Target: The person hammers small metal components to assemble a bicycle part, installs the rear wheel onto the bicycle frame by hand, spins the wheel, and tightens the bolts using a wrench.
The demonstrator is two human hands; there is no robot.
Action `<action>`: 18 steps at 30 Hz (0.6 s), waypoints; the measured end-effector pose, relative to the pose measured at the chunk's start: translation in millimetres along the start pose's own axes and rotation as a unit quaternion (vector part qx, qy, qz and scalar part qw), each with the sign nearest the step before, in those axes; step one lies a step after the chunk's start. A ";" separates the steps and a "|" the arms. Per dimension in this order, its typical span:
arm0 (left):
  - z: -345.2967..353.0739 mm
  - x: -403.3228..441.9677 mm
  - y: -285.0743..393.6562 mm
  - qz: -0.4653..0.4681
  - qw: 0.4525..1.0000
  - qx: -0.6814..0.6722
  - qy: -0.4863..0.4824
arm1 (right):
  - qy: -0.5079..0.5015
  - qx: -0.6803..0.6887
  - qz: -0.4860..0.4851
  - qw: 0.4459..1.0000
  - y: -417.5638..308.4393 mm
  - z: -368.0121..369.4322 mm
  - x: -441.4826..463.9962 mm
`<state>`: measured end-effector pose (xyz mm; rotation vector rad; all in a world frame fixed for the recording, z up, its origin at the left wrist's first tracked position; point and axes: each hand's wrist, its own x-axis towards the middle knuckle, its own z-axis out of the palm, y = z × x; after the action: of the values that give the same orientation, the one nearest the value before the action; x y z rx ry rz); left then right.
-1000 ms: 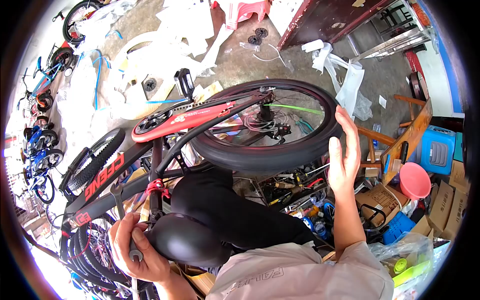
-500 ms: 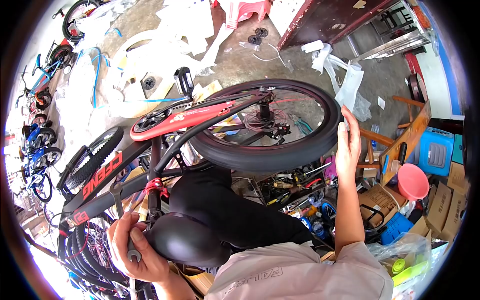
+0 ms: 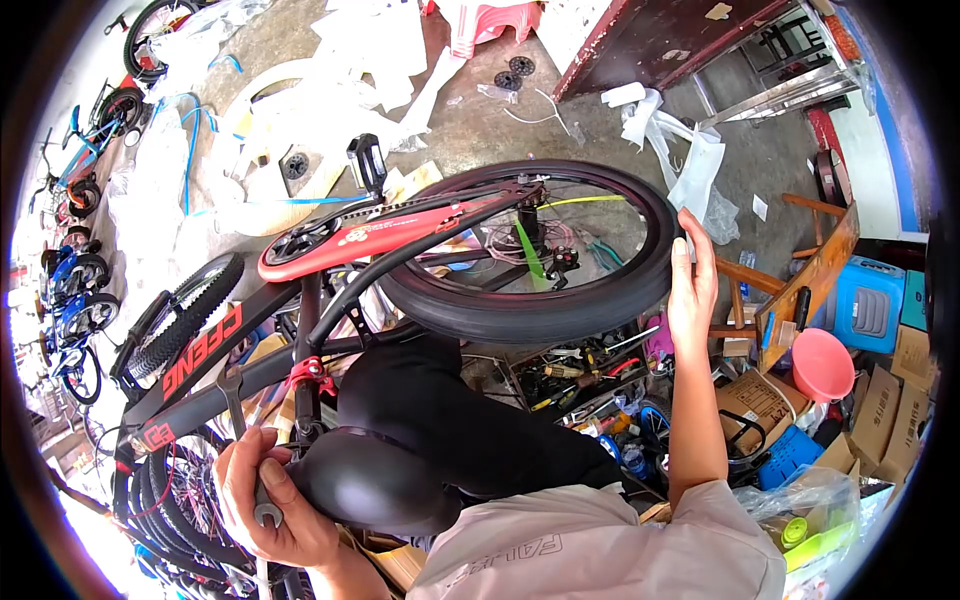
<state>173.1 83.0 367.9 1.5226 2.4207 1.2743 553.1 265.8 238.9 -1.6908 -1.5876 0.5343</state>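
A black and red bicycle (image 3: 345, 248) lies tilted across the view, its saddle (image 3: 375, 478) close to my body. My left hand (image 3: 275, 500) is closed around an open-end wrench (image 3: 233, 395), whose jaw points up past my fingers. A second open jaw (image 3: 267, 514) shows by my thumb; I cannot tell whether it belongs to another wrench. My right hand (image 3: 692, 285) is open, fingers stretched out along the outer side of the rear tyre (image 3: 540, 325), touching it or very near. The spokes are blurred, with a green streak (image 3: 530, 255) among them.
Below the wheel, a tool tray (image 3: 565, 385) holds many loose tools. A wooden stool (image 3: 810, 285), pink bucket (image 3: 824, 365) and cardboard boxes (image 3: 760, 405) stand at right. Other bicycles (image 3: 85, 300) line the left. Packing sheets (image 3: 370, 60) cover the floor ahead.
The rear wheel's spokes have turned, with green and yellow streaks now showing where a red one was. Both hands stay nearly where they were.
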 end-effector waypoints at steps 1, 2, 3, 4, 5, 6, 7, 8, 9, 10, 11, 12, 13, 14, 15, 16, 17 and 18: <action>-0.1 -0.4 -0.4 -0.001 1.000 -0.002 0.000 | 0.000 0.000 0.000 1.000 0.5 0.3 0.7; -0.2 -0.7 -0.6 -0.001 1.000 -0.004 0.000 | -0.003 -0.005 -0.013 1.000 1.3 0.6 1.6; -0.4 -0.6 -0.3 -0.001 1.000 -0.003 0.001 | -0.005 -0.010 -0.026 1.000 2.1 0.7 2.8; -0.4 -0.6 0.2 -0.006 1.000 -0.002 0.001 | -0.005 -0.010 -0.026 1.000 2.4 0.2 4.7; -0.4 -0.6 0.6 -0.010 1.000 0.000 0.001 | -0.012 -0.016 -0.027 0.999 2.7 -1.0 7.6; -0.3 -0.7 0.8 -0.010 1.000 0.000 0.001 | -0.018 -0.022 -0.027 0.999 4.1 -2.2 11.1; -0.3 -0.8 0.9 -0.013 1.000 0.000 0.001 | -0.019 -0.022 -0.026 0.999 9.2 -4.0 16.5; -0.3 -0.9 0.9 -0.016 1.000 -0.001 0.001 | -0.045 -0.017 -0.030 0.998 17.6 -6.8 24.7; -0.2 -0.6 0.7 -0.015 1.000 0.000 0.000 | -0.072 -0.013 -0.034 0.997 25.5 -9.9 34.5; -0.3 -0.2 0.2 -0.012 1.000 0.001 -0.002 | -0.094 0.015 -0.007 0.995 32.4 -12.6 47.2; -0.4 -0.2 0.0 -0.010 1.000 0.000 -0.004 | -0.130 0.065 0.029 0.989 48.5 -16.6 62.0; -0.8 -0.3 0.0 -0.009 1.000 0.000 -0.004 | -0.154 0.092 0.047 0.983 74.6 -21.8 81.8; -0.8 -0.4 0.0 -0.008 1.000 0.002 -0.003 | -0.176 0.118 0.065 0.975 97.4 -21.3 95.9; -0.5 -0.7 0.1 -0.007 1.000 0.003 -0.002 | -0.173 0.116 0.064 0.976 111.9 -12.3 99.4; -1.1 -1.6 0.4 -0.006 1.000 -0.001 -0.002 | -0.152 0.134 0.122 0.972 126.0 -4.5 101.7; -2.3 -2.5 0.4 -0.009 1.000 -0.007 -0.014 | -0.131 0.153 0.178 0.963 132.2 -1.9 104.4; -3.7 -1.6 0.1 -0.011 0.999 -0.012 -0.027 | -0.263 0.260 0.114 0.922 112.4 1.0 83.9; -4.4 0.7 0.3 -0.011 1.000 -0.013 -0.027 | -0.211 0.112 -0.007 0.971 65.9 -1.8 56.6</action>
<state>171.2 80.8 371.3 1.5006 2.3726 1.2384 606.3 323.3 201.3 -1.4563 -1.7498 1.0822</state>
